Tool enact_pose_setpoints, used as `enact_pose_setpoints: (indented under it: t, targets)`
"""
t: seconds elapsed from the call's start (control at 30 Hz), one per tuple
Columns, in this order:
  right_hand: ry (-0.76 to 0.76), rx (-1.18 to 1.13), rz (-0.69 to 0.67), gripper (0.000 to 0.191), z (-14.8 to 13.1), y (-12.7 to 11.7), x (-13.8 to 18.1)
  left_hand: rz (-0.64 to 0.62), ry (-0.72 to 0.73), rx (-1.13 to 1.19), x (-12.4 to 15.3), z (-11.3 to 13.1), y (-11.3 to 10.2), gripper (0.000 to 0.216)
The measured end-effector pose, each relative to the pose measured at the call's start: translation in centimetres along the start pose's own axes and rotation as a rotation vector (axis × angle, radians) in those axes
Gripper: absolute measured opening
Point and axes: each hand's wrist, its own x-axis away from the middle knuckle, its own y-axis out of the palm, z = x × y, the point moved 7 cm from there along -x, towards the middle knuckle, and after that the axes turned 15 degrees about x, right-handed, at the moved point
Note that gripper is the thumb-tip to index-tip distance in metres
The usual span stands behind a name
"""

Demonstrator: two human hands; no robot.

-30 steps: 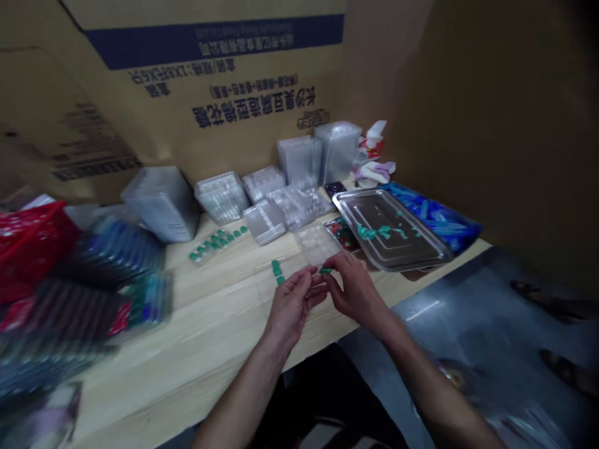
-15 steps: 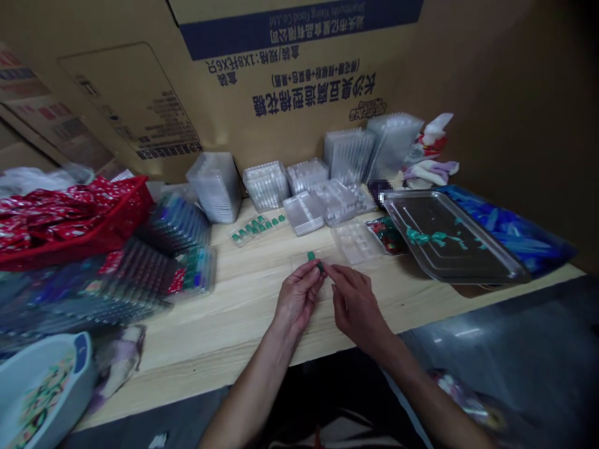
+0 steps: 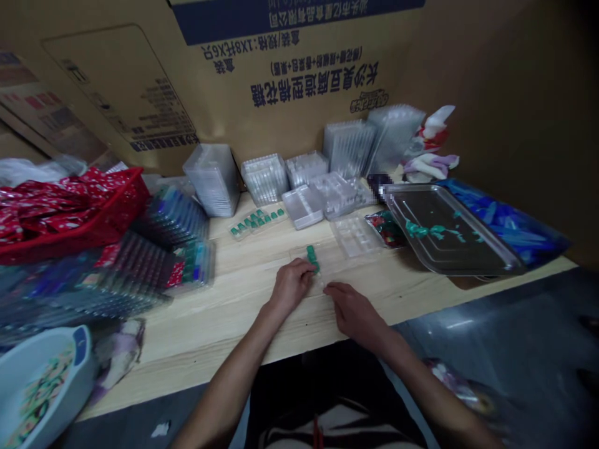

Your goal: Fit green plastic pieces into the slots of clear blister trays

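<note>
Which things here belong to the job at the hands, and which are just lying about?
Job: left hand, right hand, green pieces, clear plastic tray.
Lying about: red plastic basket, cardboard carton, white plastic basin.

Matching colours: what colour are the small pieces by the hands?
The small pieces are green, seen best in the head view.
</note>
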Motion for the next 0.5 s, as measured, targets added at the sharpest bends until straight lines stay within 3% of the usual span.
enact_pose_setpoints:
  t: [0.13, 0.23, 0.4, 0.5]
  targets:
    - [0.027, 0.046, -0.022, 0.044, -0.5, 0.7, 0.0, -0.152, 0.077, -0.152, -0.4, 0.0, 2.3, 0.031]
    - [0.022, 0.026, -0.024, 0.042, -0.4, 0.3, -0.4, -0.216, 0.112, -0.210, -0.5, -0.1, 3.0, 0.029]
    - [0.035, -0.003, -0.023, 0.042, -0.5, -0.1, -0.5, -0.199, 0.183, -0.215, -0.3, -0.7, 2.5, 0.028]
    - [0.018, -0.059, 0.052, 0.042, 0.2, -1.7, -0.9, -0.144, 0.212, -0.188, -0.1, -1.3, 2.3, 0.025]
